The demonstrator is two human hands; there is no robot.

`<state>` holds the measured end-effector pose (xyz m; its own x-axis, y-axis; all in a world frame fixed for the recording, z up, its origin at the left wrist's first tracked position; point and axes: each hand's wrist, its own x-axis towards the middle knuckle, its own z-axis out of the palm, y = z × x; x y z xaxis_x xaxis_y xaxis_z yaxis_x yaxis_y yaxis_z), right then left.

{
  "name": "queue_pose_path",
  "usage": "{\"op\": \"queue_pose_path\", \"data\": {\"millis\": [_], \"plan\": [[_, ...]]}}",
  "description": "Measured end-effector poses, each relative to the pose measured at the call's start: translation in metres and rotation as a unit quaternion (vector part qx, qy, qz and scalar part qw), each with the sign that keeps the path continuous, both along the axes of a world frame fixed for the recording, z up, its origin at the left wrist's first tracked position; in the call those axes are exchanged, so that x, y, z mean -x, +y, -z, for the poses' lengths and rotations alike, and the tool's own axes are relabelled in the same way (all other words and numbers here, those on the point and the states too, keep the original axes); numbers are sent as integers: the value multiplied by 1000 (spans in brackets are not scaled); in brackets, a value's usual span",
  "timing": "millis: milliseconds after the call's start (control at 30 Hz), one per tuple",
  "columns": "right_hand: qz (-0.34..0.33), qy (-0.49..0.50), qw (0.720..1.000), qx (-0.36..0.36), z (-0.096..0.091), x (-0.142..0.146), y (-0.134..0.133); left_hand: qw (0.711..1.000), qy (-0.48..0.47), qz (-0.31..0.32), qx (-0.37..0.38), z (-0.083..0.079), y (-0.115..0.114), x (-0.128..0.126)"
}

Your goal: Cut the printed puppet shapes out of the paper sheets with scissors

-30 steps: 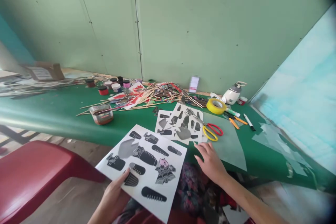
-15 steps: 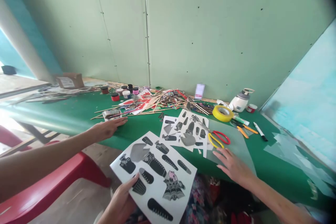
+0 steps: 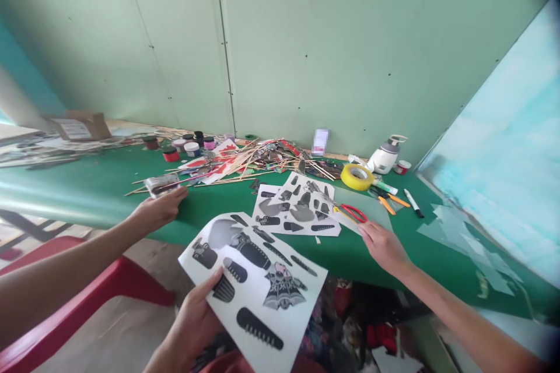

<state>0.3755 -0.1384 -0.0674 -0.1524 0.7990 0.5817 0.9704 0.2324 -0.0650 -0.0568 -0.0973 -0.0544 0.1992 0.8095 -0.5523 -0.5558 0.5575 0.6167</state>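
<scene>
My left hand (image 3: 196,309) grips the left edge of a white sheet (image 3: 301,326) printed with black and grey cut-out shapes, thumb on top. The sheet is held tilted in front of the table's edge. At the red and yellow handles of a pair of scissors (image 3: 353,213), my right hand (image 3: 385,247) has its fingertips closed on the grip. The scissor blades lie over more printed sheets (image 3: 293,213) on the green table.
Another person's hand (image 3: 161,210) rests by a small container (image 3: 161,184) at the left. Behind lie bamboo sticks (image 3: 258,160), paint jars (image 3: 171,154), yellow tape (image 3: 356,177), orange-handled pliers (image 3: 387,205), a marker (image 3: 413,203) and a white spray bottle (image 3: 385,157). A red chair (image 3: 126,280) stands left.
My right hand has gone from spread fingers beside the scissors to a grip on their handles, which have turned slightly. The view has shifted right and down; the held sheet bends more.
</scene>
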Motion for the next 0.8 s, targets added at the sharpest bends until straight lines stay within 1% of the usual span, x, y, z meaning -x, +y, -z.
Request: {"op": "queue_pose_path", "data": {"millis": [100,200,267,400,467,533,667,733,800], "plan": [[4,18,1000,-11,-9,-4,0,1000,-14,11,3,-5,5,-12],[13,28,999,-22,-16,-6,0,999,-40,31,1,-5,11,-27],[17,31,999,-24,-17,-7,0,998,-58,34,-16,-4,19,-37],[21,37,999,-24,-17,-6,1,993,-97,15,-65,-5,40,-56],[22,41,999,-25,-18,-5,1,992,-101,20,-76,-5,49,-68],[22,45,998,-24,-19,-5,1,994,-84,16,-66,-3,56,-82],[19,50,998,-23,-21,-4,0,999,-19,-21,-16,6,66,-109],[14,53,998,-21,-20,-4,0,999,8,-33,3,8,67,-117],[10,56,998,-20,-18,-3,-1,999,26,-35,13,7,66,-119]]}}
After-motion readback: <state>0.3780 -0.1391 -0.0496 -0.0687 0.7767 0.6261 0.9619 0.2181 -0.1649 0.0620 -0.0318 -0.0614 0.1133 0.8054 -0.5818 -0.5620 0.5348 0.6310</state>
